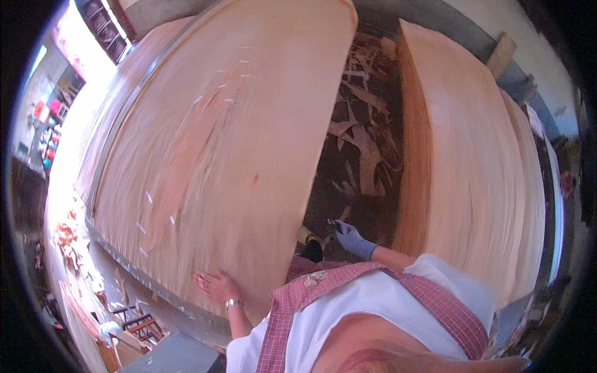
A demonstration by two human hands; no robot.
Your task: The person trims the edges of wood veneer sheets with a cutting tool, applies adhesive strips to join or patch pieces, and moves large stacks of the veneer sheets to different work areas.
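A large pale wood veneer sheet [267,143] spreads in front of me, with a darker reddish streak and several short white strips on it. My left hand [219,287], bare and with a metal watch at the wrist, lies flat near the sheet's front edge with its fingers stretched out. To the right of the sheet, over the dark gap, my right hand [353,241] wears a blue-grey glove. Its fingers are closed around a small dark tool [334,225], whose kind I cannot make out.
A tall stack of veneer sheets [472,155] stands on the right. Torn veneer scraps [370,165] litter the dark floor of the gap between the stacks. At lower left are a grey tabletop [177,357] and wooden pieces. A wooden post [501,55] rises behind the right stack.
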